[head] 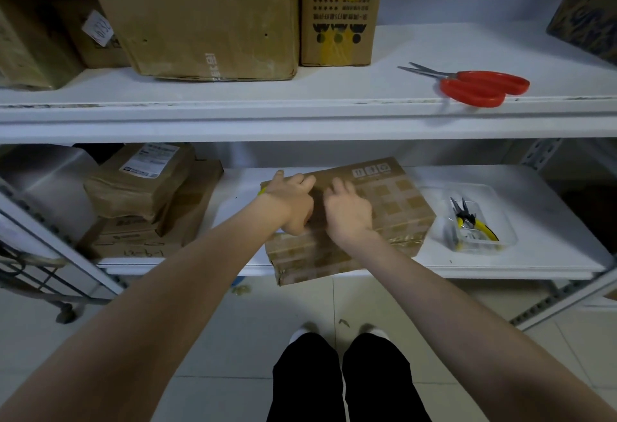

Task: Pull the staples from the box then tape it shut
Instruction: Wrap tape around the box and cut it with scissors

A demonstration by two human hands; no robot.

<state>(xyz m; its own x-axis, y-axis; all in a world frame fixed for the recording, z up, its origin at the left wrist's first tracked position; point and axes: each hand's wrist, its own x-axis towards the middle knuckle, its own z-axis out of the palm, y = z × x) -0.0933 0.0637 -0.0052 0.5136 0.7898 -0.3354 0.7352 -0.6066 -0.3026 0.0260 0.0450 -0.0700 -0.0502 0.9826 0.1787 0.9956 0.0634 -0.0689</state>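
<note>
1. The box (394, 201) lies under both hands on the lower shelf (534, 204); it sits askew, its near left corner sticking out past the shelf's front edge; glossy tape bands cross its near side.
2. The left hand (290, 204) rests on the box's top left part, fingers reaching away over the cardboard, thumb down toward the near edge; a yellow bit (262, 190) peeks out just beyond its wrist; whether this hand grips anything I cannot tell.
3. The right hand (347, 211) lies palm-down on the box top just beside the left one, fingers loosely bent with the tips on the cardboard; nothing shows in its grasp.
4. To the right of the right hand, apart from the box, stands a clear tray (500, 238); pliers (467, 218) with yellow handles lie inside it.
5. To the left of the left hand, stacked parcels (143, 188) sit on the same shelf.
6. Above the hands runs the upper shelf (300, 94); red-handled scissors (480, 86) lie on it up and to the right, blades slightly parted; cartons (200, 14) stand up and to the left.
</note>
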